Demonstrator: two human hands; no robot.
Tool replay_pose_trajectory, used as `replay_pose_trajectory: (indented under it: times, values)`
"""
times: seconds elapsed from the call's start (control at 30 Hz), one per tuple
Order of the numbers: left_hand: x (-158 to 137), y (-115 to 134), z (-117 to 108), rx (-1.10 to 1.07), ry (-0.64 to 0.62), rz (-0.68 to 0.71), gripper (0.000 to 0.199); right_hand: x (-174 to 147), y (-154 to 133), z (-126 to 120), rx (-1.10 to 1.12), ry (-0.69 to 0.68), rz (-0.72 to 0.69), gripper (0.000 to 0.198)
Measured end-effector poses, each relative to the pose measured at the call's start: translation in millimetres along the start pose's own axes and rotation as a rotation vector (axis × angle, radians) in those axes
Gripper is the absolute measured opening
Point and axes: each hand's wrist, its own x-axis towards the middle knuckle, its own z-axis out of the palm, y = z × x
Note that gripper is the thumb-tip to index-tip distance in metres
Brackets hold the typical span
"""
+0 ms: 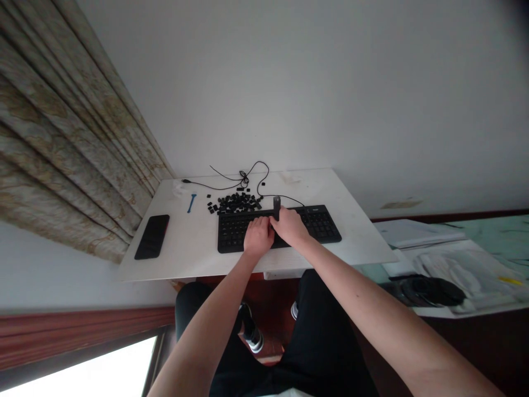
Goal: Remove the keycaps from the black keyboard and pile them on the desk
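A black keyboard (320,226) lies near the front edge of the white table. My right hand (290,226) is closed around a black-handled tool (276,204) over the keyboard's middle; the tool's lower end is hidden by my hands. Beside it, my left hand (259,236) rests on the keys with its fingers laid forward, close to my right thumb. Behind the keyboard's left half is a loose pile of small black keycaps (237,203), with a few scattered around it.
A blue tool (192,203) lies left of the pile, and a dark phone (152,237) is at the table's left. The black cable (243,179) loops along the back. At right, a lower surface holds papers (421,234) and a black object (432,290). Patterned curtains (70,127) hang left.
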Motion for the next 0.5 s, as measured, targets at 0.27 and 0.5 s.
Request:
replay_pose_trajectory:
  times: [0.27,0.5]
  values:
    - [0,-1,1,0.002,0.029,-0.003,0.009,1,-5,-10,-0.142,-0.122,0.010,0.028]
    - [0,1,-2,-0.037,0.020,-0.009,0.011,4,16,-10,0.088,-0.157,-0.041,0.015]
